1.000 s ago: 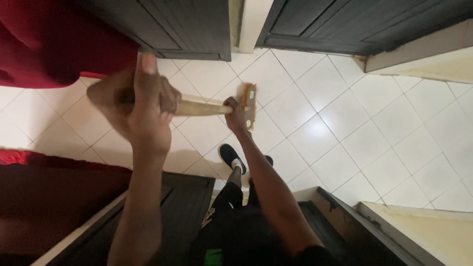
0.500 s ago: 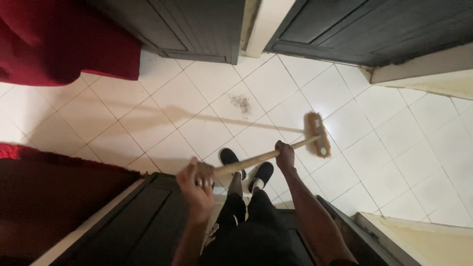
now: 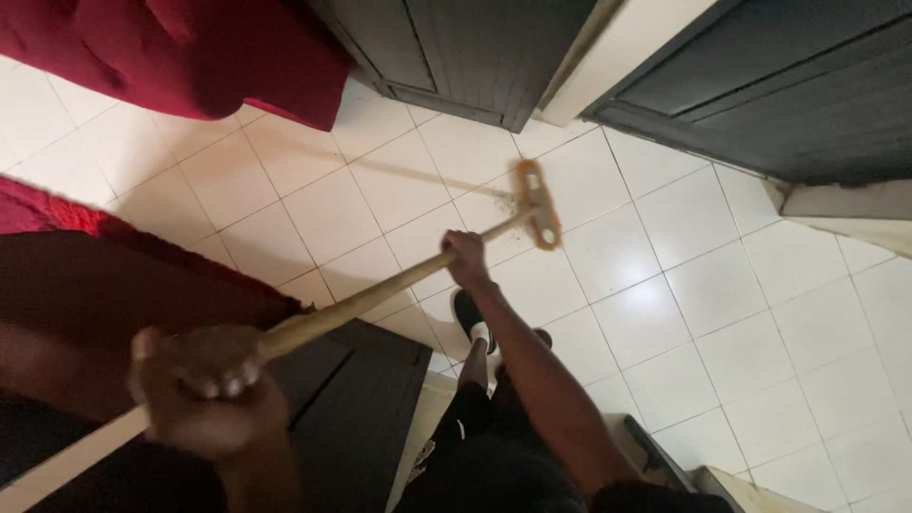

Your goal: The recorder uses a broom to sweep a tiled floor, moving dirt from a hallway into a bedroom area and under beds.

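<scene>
1 broom [image 3: 456, 252] | left hand [image 3: 204, 394], right hand [image 3: 465, 258] clamped on handle, apart | head by 2 doors [image 3: 494, 47] | open tiled floor [image 3: 703, 285] right

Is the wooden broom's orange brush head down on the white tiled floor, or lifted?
Down: the brush head appears to rest on the white tiled floor, handle slanting up.

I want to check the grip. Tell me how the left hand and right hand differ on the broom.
The left hand grips the top end of the broom handle, close to the camera and blurred; the right hand grips farther down, nearer the brush head, arm stretched out. Both are closed around the wooden handle.
</scene>
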